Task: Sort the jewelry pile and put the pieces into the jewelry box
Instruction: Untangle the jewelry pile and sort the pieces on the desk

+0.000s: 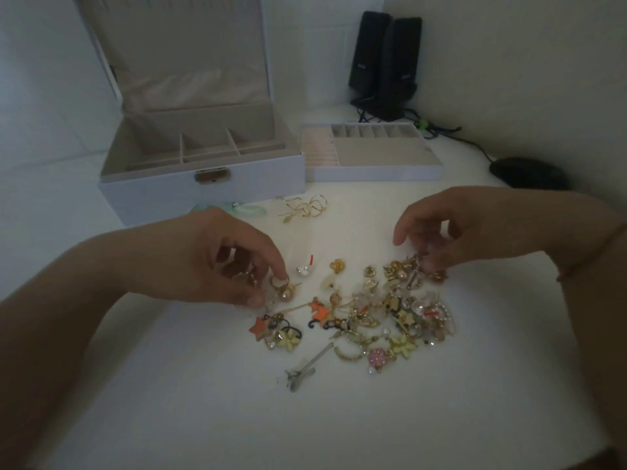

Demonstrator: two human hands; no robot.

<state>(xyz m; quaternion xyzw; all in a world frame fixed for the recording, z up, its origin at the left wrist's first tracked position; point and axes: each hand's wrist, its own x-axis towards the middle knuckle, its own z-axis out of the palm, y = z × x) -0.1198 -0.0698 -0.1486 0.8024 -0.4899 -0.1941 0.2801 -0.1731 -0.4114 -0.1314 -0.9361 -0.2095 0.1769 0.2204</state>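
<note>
Here, the left hand (234, 259) pinches a pearl earring (284, 290) at the jewelry pile's (380, 313) nine o'clock edge; the right hand (441, 232), fingers curled, grips pieces at one o'clock.

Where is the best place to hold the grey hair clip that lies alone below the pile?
Probably the long thin shaft of the grey hair clip, pinched across its width from above. It lies flat on the white table, apart from the jewelry pile, so both sides are free.
</note>
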